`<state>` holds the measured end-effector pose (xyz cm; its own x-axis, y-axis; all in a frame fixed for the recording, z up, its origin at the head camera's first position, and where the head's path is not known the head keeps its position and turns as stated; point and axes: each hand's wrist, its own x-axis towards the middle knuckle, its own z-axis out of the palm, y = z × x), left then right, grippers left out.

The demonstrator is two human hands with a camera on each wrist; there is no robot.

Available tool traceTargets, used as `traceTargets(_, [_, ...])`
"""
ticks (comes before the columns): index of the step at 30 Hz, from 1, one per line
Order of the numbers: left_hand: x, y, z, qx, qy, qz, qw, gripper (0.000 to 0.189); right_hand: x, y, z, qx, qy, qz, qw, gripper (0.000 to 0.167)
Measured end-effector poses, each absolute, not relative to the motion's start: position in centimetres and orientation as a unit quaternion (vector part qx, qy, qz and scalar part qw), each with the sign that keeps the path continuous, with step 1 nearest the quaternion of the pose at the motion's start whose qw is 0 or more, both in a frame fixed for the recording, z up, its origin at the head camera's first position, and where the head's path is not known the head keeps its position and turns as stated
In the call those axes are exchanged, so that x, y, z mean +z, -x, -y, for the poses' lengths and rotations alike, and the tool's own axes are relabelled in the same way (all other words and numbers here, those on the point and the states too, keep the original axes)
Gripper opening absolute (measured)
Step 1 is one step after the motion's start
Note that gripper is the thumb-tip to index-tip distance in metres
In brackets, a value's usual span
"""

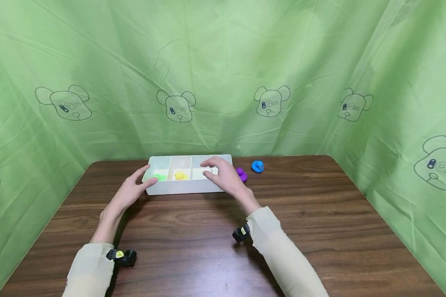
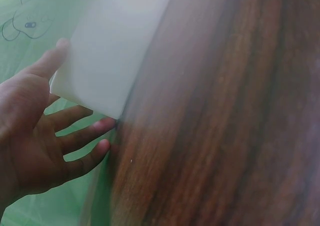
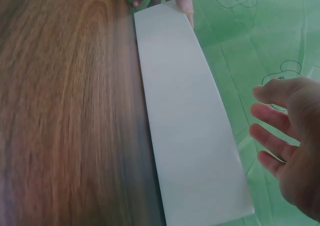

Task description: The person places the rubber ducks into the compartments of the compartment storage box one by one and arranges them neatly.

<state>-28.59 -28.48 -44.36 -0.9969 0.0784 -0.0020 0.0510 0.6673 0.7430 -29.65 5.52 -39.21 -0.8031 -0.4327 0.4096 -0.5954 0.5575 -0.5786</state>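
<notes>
A white divided box (image 1: 186, 188) lies lengthwise near the table's back edge. Its leftmost compartment holds a green item (image 1: 160, 177), and the one beside it a yellow toy duck (image 1: 179, 176). My left hand (image 1: 131, 190) is at the box's left end, thumb at the front rim and fingers spread along the end wall. Over the right part of the box hovers my right hand (image 1: 223, 175), thumb and fingers apart with nothing between them. Just right of the box, partly behind that hand, is a purple rubber duck (image 1: 241, 175). Farther right sits a blue rubber duck (image 1: 257, 166).
The box stands on a dark wooden table (image 1: 193, 235). A green curtain (image 1: 223, 74) with printed bear heads hangs behind the table and along its sides. Black wrist cameras sit at both sleeves.
</notes>
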Motion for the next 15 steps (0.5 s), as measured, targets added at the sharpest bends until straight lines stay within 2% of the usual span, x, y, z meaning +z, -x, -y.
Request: traceTargets(15, [-44.5,28.0,28.4,0.405,-0.034,-0.914,0.016,0.087,-40.2,29.5,-8.9,0.409,-0.248,0.869,0.127,0.023])
